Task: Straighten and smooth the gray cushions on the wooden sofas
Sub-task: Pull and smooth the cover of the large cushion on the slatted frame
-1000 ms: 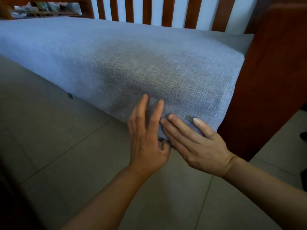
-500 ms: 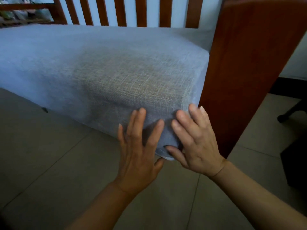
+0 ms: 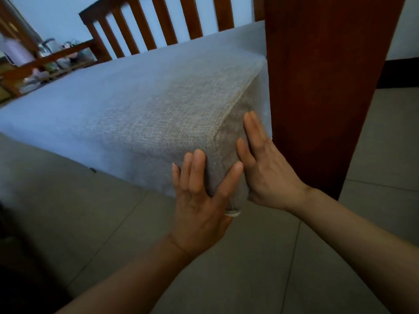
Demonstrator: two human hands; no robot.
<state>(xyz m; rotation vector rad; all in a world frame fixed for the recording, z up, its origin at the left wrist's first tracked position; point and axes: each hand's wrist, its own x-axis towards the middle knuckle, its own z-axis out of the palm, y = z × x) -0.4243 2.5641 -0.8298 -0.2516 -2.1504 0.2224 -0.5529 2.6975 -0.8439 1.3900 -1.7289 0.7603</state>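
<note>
From the head camera, a thick gray woven-fabric seat cushion [image 3: 145, 103] lies on a reddish-brown wooden sofa with a slatted back [image 3: 158, 26], its near corner pressed against the broad wooden side panel [image 3: 317, 87] above a gray tiled floor [image 3: 79, 223]. The left hand [image 3: 199, 200] lies flat on the cushion's front face at that corner, fingers extended and slightly spread, thumb reaching across the corner edge. The right hand [image 3: 267, 168] rests flat against the cushion's end face just beside the panel, fingers straight and together, grasping nothing.
</note>
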